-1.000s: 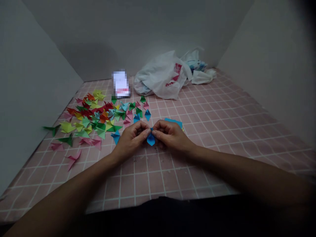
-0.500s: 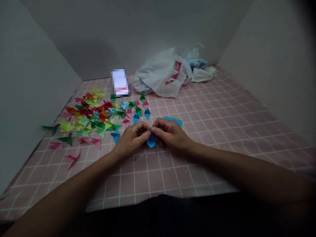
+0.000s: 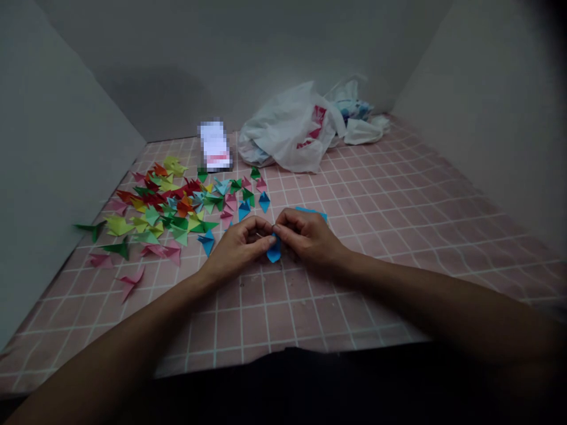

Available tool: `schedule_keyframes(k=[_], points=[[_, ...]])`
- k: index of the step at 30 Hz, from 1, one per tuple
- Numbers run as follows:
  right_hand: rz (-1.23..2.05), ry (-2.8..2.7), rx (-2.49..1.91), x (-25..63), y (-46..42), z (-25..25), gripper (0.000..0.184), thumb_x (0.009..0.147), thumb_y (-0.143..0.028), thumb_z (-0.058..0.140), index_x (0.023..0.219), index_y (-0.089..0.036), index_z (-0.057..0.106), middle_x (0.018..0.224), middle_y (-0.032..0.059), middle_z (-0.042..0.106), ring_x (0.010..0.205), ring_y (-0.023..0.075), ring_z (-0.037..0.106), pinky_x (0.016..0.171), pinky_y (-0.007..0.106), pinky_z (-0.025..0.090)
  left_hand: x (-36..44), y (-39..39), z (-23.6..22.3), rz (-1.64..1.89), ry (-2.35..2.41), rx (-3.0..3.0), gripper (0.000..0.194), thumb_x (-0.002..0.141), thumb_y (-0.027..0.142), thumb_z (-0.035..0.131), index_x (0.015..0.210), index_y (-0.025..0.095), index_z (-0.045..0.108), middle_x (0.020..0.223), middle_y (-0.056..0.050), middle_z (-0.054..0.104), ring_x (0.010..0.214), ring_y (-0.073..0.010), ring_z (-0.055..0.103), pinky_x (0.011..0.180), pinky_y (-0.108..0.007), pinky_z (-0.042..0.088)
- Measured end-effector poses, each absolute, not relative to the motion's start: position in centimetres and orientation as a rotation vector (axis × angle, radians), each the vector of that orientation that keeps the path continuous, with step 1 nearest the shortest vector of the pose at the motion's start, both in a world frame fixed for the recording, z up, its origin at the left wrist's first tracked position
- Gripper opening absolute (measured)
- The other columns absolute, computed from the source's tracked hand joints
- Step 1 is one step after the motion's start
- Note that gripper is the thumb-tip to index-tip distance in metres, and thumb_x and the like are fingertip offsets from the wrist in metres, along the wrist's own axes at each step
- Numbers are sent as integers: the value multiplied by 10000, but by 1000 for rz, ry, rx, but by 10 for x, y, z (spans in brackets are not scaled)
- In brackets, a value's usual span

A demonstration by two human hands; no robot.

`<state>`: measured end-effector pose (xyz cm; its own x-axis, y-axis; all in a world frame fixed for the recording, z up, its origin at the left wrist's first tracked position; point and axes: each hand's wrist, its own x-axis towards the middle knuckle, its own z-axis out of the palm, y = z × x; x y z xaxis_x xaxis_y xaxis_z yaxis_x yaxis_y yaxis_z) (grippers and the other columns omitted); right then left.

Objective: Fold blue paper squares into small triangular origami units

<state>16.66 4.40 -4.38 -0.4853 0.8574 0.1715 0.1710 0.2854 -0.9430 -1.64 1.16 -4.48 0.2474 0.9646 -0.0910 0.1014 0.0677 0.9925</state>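
A small piece of folded blue paper (image 3: 274, 252) is pinched between my two hands, its pointed lower end showing below the fingers. My left hand (image 3: 241, 242) grips it from the left with thumb and forefinger. From the other side my right hand (image 3: 308, 236) pinches its upper part, the fingertips of both hands nearly touching. The upper part of the paper is hidden behind the fingers. Just beyond my right hand lies flat blue paper (image 3: 315, 212), partly covered by it. A blue folded paper crane (image 3: 206, 242) rests left of my left hand.
Many colourful paper cranes (image 3: 177, 223) spread over the left of the pink checked cloth (image 3: 398, 195). A lit phone (image 3: 215, 144) leans at the back. White plastic bags (image 3: 287, 127) lie against the back wall. Pale walls (image 3: 57, 147) enclose the table on the sides.
My right hand has shifted slightly up, covering more of the flat blue paper. The folded blue paper has turned a little and moved slightly right, still between both hands.
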Motion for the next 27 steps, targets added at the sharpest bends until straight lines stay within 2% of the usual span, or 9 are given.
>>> schedule_keyframes(k=[6, 15, 18, 21, 23, 27], points=[[1214, -1809, -975, 167, 40, -42, 204, 919, -295, 587, 740, -206, 546, 640, -18, 515, 607, 124, 458, 534, 252, 321, -5, 1, -39, 1013, 1225, 1405, 284, 729, 217, 762, 944, 195, 577, 901, 14, 599, 704, -102, 554, 639, -242, 470], [1227, -1747, -999, 165, 40, -45, 214, 922, -319, 603, 742, -217, 547, 629, -15, 538, 584, 131, 491, 502, 246, 346, -6, 0, -41, 1037, 1221, 1441, 163, 823, 232, 674, 942, 200, 568, 826, 7, 611, 677, -118, 582, 591, -243, 448], [1207, -1666, -1028, 165, 40, -45, 202, 921, -323, 614, 759, -219, 550, 639, -13, 572, 573, 127, 518, 492, 240, 368, -4, -4, -41, 1074, 1246, 1461, 273, 821, 269, 723, 1034, 208, 564, 887, -10, 629, 745, -141, 627, 644, -260, 507], [1261, -1558, -1025, 165, 40, -44, 221, 923, -355, 616, 772, -215, 538, 643, -15, 616, 507, 107, 530, 471, 234, 406, -2, -7, -41, 1161, 1244, 1579, 434, 758, 253, 806, 1107, 223, 550, 1109, -51, 609, 871, -161, 653, 736, -290, 568], [1348, -1482, -993, 165, 39, -43, 254, 918, -399, 631, 781, -214, 523, 632, -19, 638, 468, 100, 548, 453, 231, 434, -2, -8, -41, 1225, 1263, 1691, 374, 773, 209, 786, 1072, 227, 561, 1182, -62, 576, 919, -164, 645, 758, -294, 577], [1516, -1344, -910, 163, 35, -40, 308, 878, -458, 686, 806, -213, 512, 664, -21, 679, 471, 100, 606, 449, 224, 482, -6, -6, -43, 1361, 1310, 1762, 184, 862, 163, 685, 1001, 230, 585, 1162, -66, 583, 1077, -195, 613, 837, -300, 564]])
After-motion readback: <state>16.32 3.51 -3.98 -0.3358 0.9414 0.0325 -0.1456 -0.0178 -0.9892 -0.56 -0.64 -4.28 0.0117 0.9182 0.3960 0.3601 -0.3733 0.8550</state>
